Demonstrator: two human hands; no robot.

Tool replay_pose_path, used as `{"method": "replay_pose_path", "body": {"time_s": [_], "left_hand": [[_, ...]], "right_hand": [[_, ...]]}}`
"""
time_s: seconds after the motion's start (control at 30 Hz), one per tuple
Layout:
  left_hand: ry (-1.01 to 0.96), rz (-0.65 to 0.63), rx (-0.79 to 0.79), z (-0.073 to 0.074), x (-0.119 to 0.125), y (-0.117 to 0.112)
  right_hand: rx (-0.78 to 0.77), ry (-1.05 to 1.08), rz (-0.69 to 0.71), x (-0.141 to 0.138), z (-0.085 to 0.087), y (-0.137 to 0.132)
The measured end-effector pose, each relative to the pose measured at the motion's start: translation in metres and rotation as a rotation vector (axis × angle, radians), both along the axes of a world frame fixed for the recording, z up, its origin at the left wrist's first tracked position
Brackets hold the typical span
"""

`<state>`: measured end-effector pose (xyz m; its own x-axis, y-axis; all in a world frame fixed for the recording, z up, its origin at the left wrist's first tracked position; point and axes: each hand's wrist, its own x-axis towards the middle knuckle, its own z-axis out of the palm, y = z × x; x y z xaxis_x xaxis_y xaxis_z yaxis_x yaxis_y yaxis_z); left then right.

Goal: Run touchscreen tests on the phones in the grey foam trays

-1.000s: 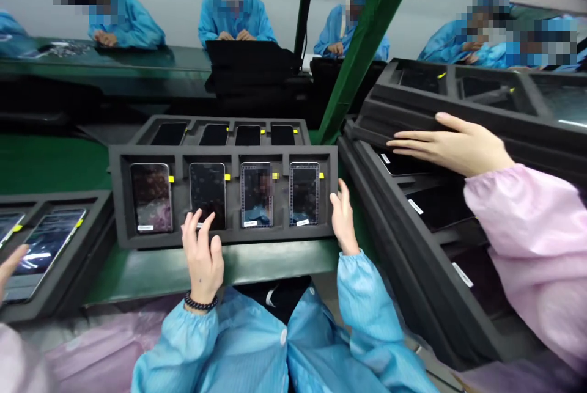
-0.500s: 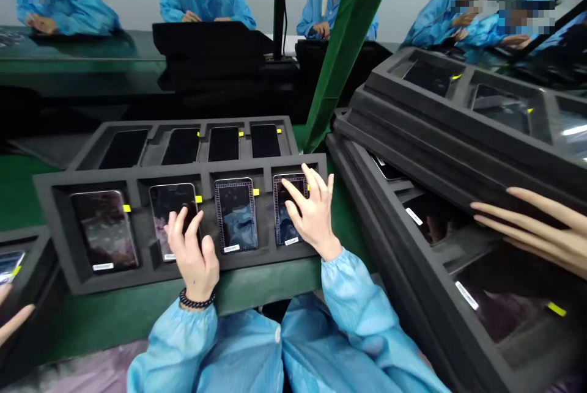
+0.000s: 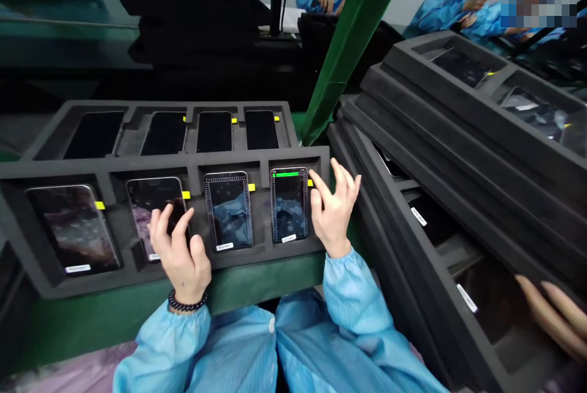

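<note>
A black foam tray (image 3: 192,168) lies in front of me with two rows of phones in its slots. My left hand (image 3: 178,251) rests on the second phone (image 3: 151,203) of the near row, fingers spread flat on its screen. My right hand (image 3: 334,206) hovers open at the tray's right edge, fingers apart, just beside the rightmost phone (image 3: 288,205), whose screen shows a green bar at its top. The third phone (image 3: 228,211) lies between my hands, untouched.
Stacked black foam trays (image 3: 458,136) with phones lean at the right. A co-worker's hand (image 3: 553,313) reaches in at the lower right. A green post (image 3: 348,44) slants up behind the tray. Several people in blue coats sit across the green belt (image 3: 68,20).
My right hand lifted off the rightmost phone and moved to the tray's right edge; a green bar now shows on that screen. The co-worker's hand slid down and right. My left hand stayed.
</note>
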<state>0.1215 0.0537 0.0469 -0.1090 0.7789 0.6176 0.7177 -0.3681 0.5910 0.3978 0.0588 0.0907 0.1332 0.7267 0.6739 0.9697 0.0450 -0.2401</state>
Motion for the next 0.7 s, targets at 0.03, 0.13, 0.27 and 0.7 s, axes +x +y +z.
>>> {"method": "replay_pose_path", "body": {"time_s": [0.03,0.13,0.27,0.7], "left_hand": [[-0.003,0.001,-0.002,0.0,0.0,0.0],[-0.008,0.0,0.0,-0.001,-0.001,0.0],[-0.016,0.009,0.006,-0.001,-0.001,0.0],[-0.012,0.01,0.004,0.0,-0.001,0.0]], "right_hand": [[0.009,0.011,-0.019,0.003,0.0,-0.001],[0.018,-0.017,0.026,0.001,0.003,-0.001],[0.021,-0.085,0.161,-0.016,0.008,0.006],[-0.098,-0.165,0.288,-0.028,0.015,0.02]]}}
